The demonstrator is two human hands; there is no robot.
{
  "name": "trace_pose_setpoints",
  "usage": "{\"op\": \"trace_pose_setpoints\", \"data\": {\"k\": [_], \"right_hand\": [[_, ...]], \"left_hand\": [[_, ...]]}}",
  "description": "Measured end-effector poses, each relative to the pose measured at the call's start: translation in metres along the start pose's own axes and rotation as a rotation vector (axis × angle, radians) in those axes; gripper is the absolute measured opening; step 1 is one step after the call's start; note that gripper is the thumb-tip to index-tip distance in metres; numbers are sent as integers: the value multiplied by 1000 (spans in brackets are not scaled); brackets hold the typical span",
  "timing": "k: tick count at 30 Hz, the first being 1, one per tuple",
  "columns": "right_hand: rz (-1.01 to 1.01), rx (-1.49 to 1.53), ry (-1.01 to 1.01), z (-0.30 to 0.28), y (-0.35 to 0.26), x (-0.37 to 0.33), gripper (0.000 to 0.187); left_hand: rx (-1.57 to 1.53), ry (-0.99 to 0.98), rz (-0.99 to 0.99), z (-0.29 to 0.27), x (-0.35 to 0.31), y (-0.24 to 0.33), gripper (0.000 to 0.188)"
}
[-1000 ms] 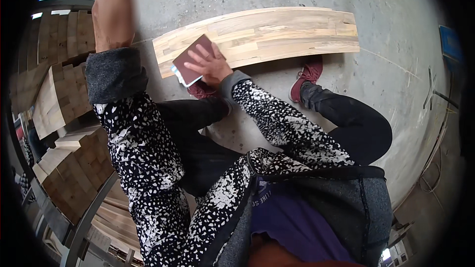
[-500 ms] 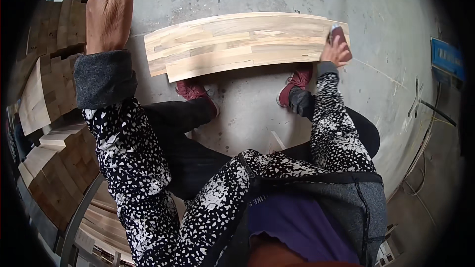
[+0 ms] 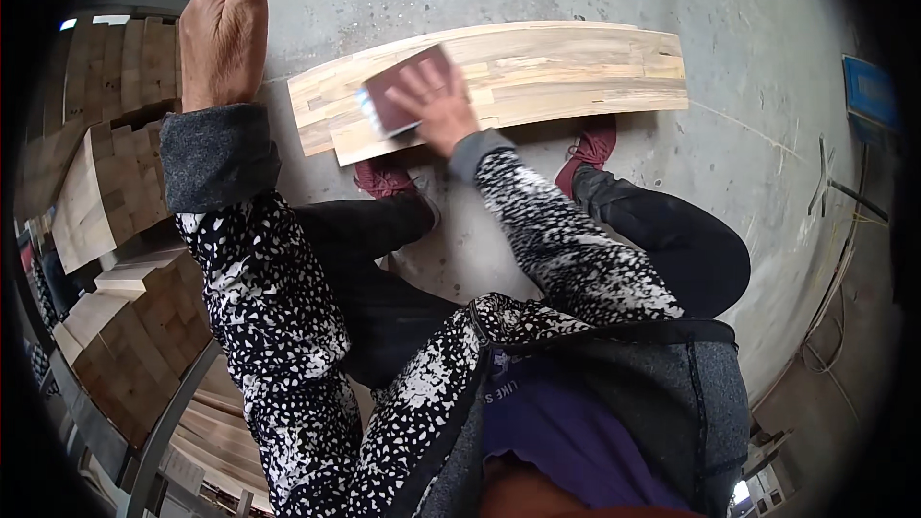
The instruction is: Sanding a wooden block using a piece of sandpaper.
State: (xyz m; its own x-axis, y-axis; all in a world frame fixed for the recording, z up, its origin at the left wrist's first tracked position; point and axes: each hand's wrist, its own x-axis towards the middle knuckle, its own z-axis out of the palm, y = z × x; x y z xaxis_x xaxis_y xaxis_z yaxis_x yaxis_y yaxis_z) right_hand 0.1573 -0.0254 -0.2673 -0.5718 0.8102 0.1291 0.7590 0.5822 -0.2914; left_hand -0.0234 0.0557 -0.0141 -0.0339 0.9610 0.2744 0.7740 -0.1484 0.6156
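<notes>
A board of glued wood strips (image 3: 576, 67) lies across the floor in front of my shoes, with a second layer offset beneath or beside it. My right hand (image 3: 443, 115) lies on a flat, reddish-brown sanding pad (image 3: 387, 91), fingers spread over its top and blurred by motion. The pad rests on the left part of the board and has a pale bluish edge. My left hand (image 3: 225, 38) is raised at the upper left, away from the board. Its thumb points upward, and the picture's edge cuts off its fingers, so its grip is hidden.
Stacks of wood blocks (image 3: 106, 192) stand on a metal rack (image 3: 158, 422) along the left. My red shoes (image 3: 590, 146) are just below the board. On the right are a blue box-like object (image 3: 871, 91) and loose cables (image 3: 835, 307) on the grey floor (image 3: 758, 67).
My right hand has swept the sanding pad from the board's right end to its left part. My left hand stays raised, with the whole view shifted slightly.
</notes>
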Motion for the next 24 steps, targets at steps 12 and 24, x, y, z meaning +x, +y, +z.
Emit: {"op": "trace_pose_setpoints", "data": {"k": [12,24], "right_hand": [[1311,-296,-84,-81,262,-106,51],[942,-399,-76,-80,142,-101,45]], "left_hand": [[139,193,142,-28,-17,-26,53],[59,338,123,-14,-25,7,34]]}}
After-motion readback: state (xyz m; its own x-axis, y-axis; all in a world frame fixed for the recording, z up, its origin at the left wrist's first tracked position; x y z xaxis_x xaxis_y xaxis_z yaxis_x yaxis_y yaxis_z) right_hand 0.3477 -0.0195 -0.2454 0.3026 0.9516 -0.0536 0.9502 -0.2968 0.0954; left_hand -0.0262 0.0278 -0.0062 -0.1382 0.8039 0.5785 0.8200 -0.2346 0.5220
